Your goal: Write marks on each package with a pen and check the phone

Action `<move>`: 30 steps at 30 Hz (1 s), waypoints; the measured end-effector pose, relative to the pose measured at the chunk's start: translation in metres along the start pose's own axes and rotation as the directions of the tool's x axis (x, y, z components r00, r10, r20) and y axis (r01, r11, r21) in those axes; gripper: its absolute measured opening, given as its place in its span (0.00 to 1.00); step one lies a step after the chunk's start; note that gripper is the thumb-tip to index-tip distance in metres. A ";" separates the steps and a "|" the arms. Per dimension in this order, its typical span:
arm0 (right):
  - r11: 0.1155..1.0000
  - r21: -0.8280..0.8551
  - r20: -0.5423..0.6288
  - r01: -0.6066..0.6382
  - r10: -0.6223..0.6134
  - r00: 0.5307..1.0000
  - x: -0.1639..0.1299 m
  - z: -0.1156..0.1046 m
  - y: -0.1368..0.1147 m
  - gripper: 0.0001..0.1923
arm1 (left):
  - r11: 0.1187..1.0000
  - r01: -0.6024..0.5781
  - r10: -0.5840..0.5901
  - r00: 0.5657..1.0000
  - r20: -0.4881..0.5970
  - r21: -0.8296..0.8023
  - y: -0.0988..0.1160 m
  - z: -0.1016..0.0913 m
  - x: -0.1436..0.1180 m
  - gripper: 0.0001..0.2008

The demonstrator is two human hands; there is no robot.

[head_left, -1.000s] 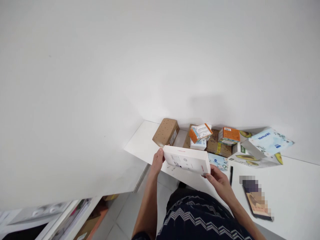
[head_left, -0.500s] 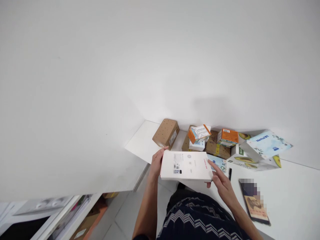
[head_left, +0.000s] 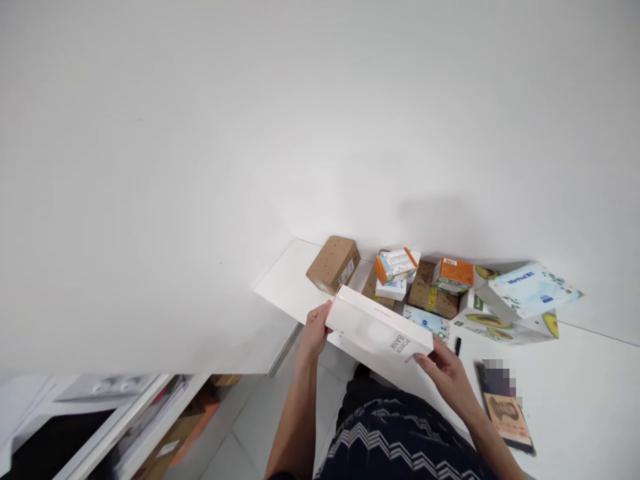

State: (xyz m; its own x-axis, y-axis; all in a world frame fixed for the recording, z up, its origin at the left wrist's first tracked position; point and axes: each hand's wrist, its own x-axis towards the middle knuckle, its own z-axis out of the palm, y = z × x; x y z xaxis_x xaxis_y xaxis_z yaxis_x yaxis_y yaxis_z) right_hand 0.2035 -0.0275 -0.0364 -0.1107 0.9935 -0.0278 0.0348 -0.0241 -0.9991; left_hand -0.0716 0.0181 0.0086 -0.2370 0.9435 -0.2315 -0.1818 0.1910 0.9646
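Between my hands is a flat white power bank box [head_left: 375, 325], tilted, with grey lettering reading "POWER BANK" on the side toward me. My left hand [head_left: 316, 330] grips its left end. My right hand [head_left: 443, 370] holds the right end, thumb on the near face and fingers behind the edge. Just beyond the box, on the white table [head_left: 290, 273], stands a brown carton [head_left: 333, 263] with small dark dots. To its right an orange and white box [head_left: 397, 265] lies on a small white box [head_left: 391, 289].
Farther right are a taped brown carton [head_left: 433, 293], an orange box [head_left: 453, 273], avocado-printed cartons [head_left: 487, 319] and a light blue "Manhua" box [head_left: 535, 290]. A black pen [head_left: 458, 347] and a phone [head_left: 506, 410] lie near my right arm. White walls enclose the table's back and left.
Both hands have turned the power bank box, so its "POWER BANK" side faces me instead of the face with small print. Its right end has dipped lower.
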 end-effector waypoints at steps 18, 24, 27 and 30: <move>0.891 0.346 0.058 -0.293 0.292 0.955 -0.031 -0.026 0.022 0.29 | 0.997 0.078 -0.078 0.997 0.026 -0.024 -0.019 0.019 -0.038 0.30; 0.825 0.466 0.066 -0.320 0.328 0.942 -0.036 -0.033 0.018 0.36 | 0.989 0.150 -0.147 0.985 0.086 -0.022 -0.017 0.028 -0.043 0.27; 0.751 0.569 0.081 -0.334 0.353 0.932 -0.038 -0.036 0.009 0.34 | 0.980 0.197 -0.193 0.973 0.123 -0.019 -0.014 0.034 -0.045 0.26; 0.614 0.709 0.136 -0.347 0.363 0.922 -0.040 -0.040 0.003 0.25 | 0.979 0.203 -0.196 0.962 0.190 -0.019 -0.012 0.039 -0.047 0.27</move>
State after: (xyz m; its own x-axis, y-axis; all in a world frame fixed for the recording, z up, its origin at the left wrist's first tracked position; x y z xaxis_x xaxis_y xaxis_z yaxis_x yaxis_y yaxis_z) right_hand 0.2476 -0.0630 -0.0366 -0.2243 0.8917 -0.3931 -0.6448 -0.4382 -0.6262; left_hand -0.0214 -0.0179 0.0123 -0.0113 0.9218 -0.3874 -0.2444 0.3731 0.8950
